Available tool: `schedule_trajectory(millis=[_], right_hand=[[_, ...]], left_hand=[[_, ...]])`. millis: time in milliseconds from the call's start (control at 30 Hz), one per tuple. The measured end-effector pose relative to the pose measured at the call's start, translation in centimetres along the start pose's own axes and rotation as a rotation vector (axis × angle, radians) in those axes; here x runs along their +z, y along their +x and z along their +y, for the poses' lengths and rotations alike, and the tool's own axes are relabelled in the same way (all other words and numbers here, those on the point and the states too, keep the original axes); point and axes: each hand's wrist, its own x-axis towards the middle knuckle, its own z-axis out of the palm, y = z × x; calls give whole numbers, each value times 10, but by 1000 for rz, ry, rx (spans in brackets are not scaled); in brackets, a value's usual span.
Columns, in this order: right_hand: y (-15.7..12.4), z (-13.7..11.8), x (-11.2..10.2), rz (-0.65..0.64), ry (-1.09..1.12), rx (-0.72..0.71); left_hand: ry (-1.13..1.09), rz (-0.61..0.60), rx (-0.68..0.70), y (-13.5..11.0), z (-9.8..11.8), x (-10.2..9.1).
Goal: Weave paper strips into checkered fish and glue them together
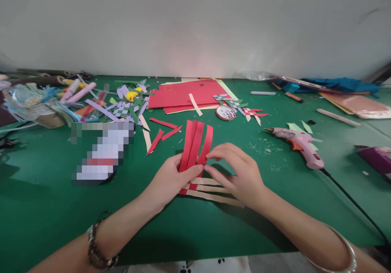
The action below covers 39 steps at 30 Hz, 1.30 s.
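A small weave of red paper strips [193, 144] and cream paper strips [218, 198] is held up above the green table. The red strips point away from me, and the cream ones stick out to the right. My left hand [172, 177] is closed on the weave, its thumb pressed over the crossing and the fingers behind it. At the rightmost red strip, my right hand [240, 171] pinches with thumb and forefinger close to its lower part. The crossings under my left thumb are partly hidden.
A pink glue gun [301, 142] with a black cord lies to the right. Red paper sheets [186, 93], a round decorated piece [226, 112] and loose red strips [163, 123] lie beyond my hands. Woven scraps [122, 109] are at left, near a pixelated object [104, 153].
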Motion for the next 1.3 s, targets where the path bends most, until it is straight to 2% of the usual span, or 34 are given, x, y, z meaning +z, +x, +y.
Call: schedule_trajectory(millis=[167, 367, 700, 967, 1300], right_hand=[[0, 0, 0, -6, 38, 21], [-1, 0, 2, 21, -47, -40], [0, -1, 3, 12, -118, -81], [-1, 1, 2, -44, -306, -211], [0, 3, 4, -56, -446, -265]], left_hand=[[-41, -24, 14, 1, -3, -1], [-63, -10, 46, 2, -5, -1], [-45, 8, -2, 2, -1, 1], [-32, 2, 16, 5, -4, 1], [-11, -26, 52, 5, -5, 2]])
